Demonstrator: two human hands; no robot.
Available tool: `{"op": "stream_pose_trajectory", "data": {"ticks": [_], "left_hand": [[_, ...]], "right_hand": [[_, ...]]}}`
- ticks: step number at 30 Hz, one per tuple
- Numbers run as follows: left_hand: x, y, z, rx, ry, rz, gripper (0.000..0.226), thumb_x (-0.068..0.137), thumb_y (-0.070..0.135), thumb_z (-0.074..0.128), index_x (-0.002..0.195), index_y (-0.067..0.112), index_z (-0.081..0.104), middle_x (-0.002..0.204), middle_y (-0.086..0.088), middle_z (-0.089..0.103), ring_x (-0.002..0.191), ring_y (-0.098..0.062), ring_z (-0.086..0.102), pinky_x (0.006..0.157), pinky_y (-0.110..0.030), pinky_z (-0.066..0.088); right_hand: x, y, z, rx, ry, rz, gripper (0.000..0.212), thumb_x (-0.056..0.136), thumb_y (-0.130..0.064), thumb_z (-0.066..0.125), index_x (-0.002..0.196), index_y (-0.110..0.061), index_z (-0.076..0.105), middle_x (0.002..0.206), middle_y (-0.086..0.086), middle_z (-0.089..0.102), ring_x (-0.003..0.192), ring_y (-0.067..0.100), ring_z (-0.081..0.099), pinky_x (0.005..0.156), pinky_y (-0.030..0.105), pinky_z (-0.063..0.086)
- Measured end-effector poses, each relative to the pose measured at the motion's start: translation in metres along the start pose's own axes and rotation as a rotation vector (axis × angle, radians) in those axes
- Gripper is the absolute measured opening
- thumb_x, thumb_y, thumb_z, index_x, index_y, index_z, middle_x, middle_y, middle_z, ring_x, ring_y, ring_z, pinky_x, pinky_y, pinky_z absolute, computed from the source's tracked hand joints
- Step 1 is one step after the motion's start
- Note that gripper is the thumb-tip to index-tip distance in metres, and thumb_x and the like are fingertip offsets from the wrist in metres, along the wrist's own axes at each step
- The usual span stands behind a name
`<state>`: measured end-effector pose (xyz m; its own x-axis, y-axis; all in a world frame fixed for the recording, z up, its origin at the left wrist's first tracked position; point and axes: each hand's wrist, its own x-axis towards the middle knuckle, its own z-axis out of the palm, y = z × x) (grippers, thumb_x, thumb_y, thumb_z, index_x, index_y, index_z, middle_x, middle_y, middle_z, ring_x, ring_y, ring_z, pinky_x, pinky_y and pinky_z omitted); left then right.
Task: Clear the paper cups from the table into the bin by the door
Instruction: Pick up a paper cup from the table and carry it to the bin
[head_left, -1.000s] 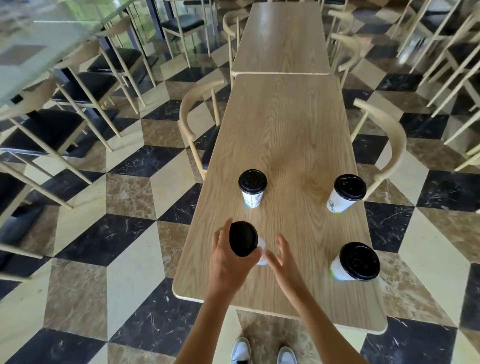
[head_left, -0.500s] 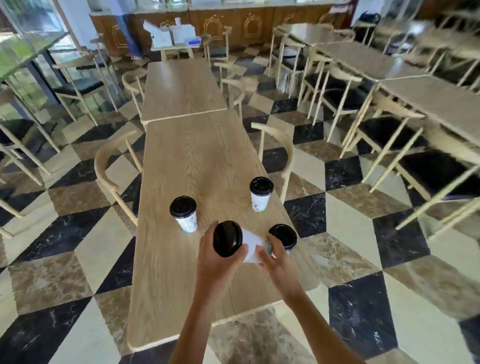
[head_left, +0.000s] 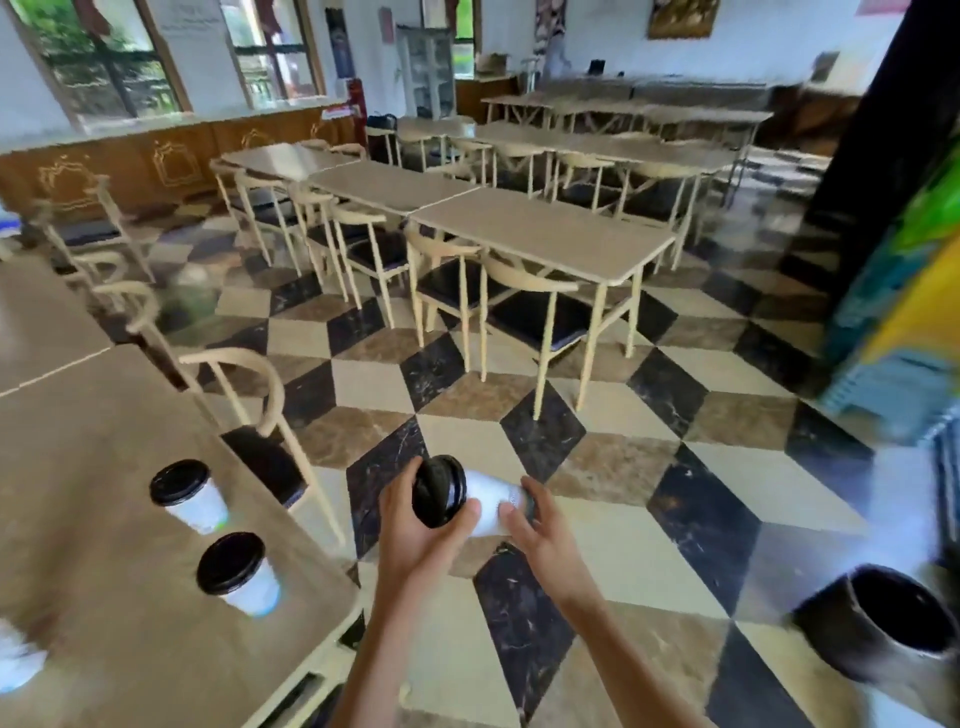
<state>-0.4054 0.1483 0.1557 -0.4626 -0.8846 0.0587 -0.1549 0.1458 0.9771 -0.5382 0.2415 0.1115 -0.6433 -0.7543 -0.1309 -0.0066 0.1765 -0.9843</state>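
Held sideways over the floor: one paper cup (head_left: 485, 506), lid end wrapped by the left hand (head_left: 415, 535), base end pinched by the fingers of the right hand (head_left: 540, 535). Low to the right of the right hand, a dark round bin (head_left: 893, 639), mouth open and blurred; advisable to keep both grips firm, lid pressed on, carry across and release only directly above that mouth. Left of the left hand, two lidded cups (head_left: 189, 496) upright on the table (head_left: 104, 519), awaiting removal.
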Motion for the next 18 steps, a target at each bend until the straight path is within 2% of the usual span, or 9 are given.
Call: {"op": "stream_pose_trajectory", "data": {"ticks": [2, 3, 6, 8, 11, 13, 15, 16, 18], "left_hand": [[-0.003, 0.013, 0.065, 0.01, -0.074, 0.022, 0.085, 0.065, 0.043, 0.081, 0.14, 0.028, 0.044, 0.133, 0.007, 0.043, 0.117, -0.01, 0.05, 0.089, -0.019, 0.042], [-0.005, 0.019, 0.097, 0.016, -0.116, 0.037, 0.081, 0.07, 0.035, 0.083, 0.141, 0.026, 0.044, 0.131, 0.007, 0.042, 0.116, -0.011, 0.049, 0.086, -0.017, 0.04], [-0.014, 0.037, 0.186, -0.002, -0.263, 0.046, 0.076, 0.076, 0.024, 0.083, 0.141, 0.025, 0.045, 0.129, 0.008, 0.043, 0.118, -0.014, 0.049, 0.093, -0.026, 0.041], [-0.024, 0.049, 0.244, -0.018, -0.374, 0.054, 0.077, 0.075, 0.027, 0.084, 0.141, 0.027, 0.044, 0.129, 0.008, 0.043, 0.118, -0.011, 0.048, 0.094, -0.025, 0.039], [-0.037, 0.065, 0.322, -0.037, -0.524, 0.111, 0.079, 0.066, 0.038, 0.08, 0.137, 0.027, 0.047, 0.127, 0.01, 0.046, 0.112, -0.005, 0.047, 0.082, -0.015, 0.036], [-0.043, 0.073, 0.372, -0.036, -0.622, 0.136, 0.072, 0.069, 0.037, 0.081, 0.133, 0.03, 0.05, 0.129, 0.009, 0.052, 0.109, 0.0, 0.052, 0.081, -0.012, 0.037], [-0.047, 0.079, 0.42, -0.029, -0.719, 0.167, 0.06, 0.071, 0.036, 0.081, 0.124, 0.04, 0.052, 0.125, 0.011, 0.056, 0.105, 0.013, 0.053, 0.081, -0.008, 0.039], [-0.048, 0.082, 0.445, -0.039, -0.775, 0.165, 0.06, 0.068, 0.039, 0.079, 0.122, 0.043, 0.052, 0.125, 0.011, 0.057, 0.107, 0.013, 0.053, 0.085, -0.012, 0.042], [-0.049, 0.088, 0.496, -0.044, -0.876, 0.149, 0.069, 0.061, 0.048, 0.076, 0.126, 0.036, 0.053, 0.128, 0.004, 0.059, 0.118, -0.005, 0.056, 0.098, -0.031, 0.046]], "right_hand": [[-0.005, 0.008, -0.065, 0.011, 0.082, 0.009, 0.089, 0.076, -0.072, 0.061, 0.147, -0.025, 0.035, 0.144, 0.001, 0.053, 0.13, 0.017, 0.053, 0.11, 0.047, 0.043], [-0.009, 0.011, -0.097, 0.005, 0.13, 0.015, 0.091, 0.075, -0.075, 0.06, 0.148, -0.026, 0.034, 0.145, -0.001, 0.051, 0.131, 0.017, 0.053, 0.111, 0.047, 0.042], [-0.025, 0.018, -0.184, -0.019, 0.296, 0.024, 0.098, 0.069, -0.082, 0.056, 0.147, -0.025, 0.035, 0.143, -0.003, 0.052, 0.125, 0.014, 0.056, 0.108, 0.044, 0.045], [-0.037, 0.026, -0.238, -0.013, 0.413, 0.035, 0.102, 0.067, -0.085, 0.055, 0.147, -0.025, 0.034, 0.143, -0.002, 0.051, 0.127, 0.017, 0.055, 0.108, 0.045, 0.045], [-0.05, 0.043, -0.308, 0.061, 0.556, 0.073, 0.106, 0.064, -0.084, 0.06, 0.148, -0.025, 0.034, 0.144, 0.0, 0.051, 0.129, 0.018, 0.054, 0.108, 0.046, 0.045], [-0.056, 0.053, -0.352, 0.121, 0.643, 0.103, 0.1, 0.068, -0.077, 0.065, 0.148, -0.023, 0.035, 0.143, 0.002, 0.053, 0.128, 0.019, 0.055, 0.107, 0.046, 0.047], [-0.061, 0.064, -0.394, 0.152, 0.729, 0.128, 0.092, 0.073, -0.067, 0.067, 0.146, -0.019, 0.037, 0.14, 0.005, 0.056, 0.127, 0.02, 0.056, 0.106, 0.045, 0.047], [-0.062, 0.069, -0.416, 0.151, 0.767, 0.141, 0.087, 0.075, -0.062, 0.067, 0.145, -0.018, 0.038, 0.137, 0.004, 0.058, 0.124, 0.017, 0.058, 0.105, 0.04, 0.048], [-0.064, 0.077, -0.458, 0.156, 0.824, 0.158, 0.079, 0.079, -0.055, 0.066, 0.143, -0.019, 0.04, 0.131, -0.003, 0.06, 0.117, 0.006, 0.06, 0.101, 0.028, 0.049]]}}
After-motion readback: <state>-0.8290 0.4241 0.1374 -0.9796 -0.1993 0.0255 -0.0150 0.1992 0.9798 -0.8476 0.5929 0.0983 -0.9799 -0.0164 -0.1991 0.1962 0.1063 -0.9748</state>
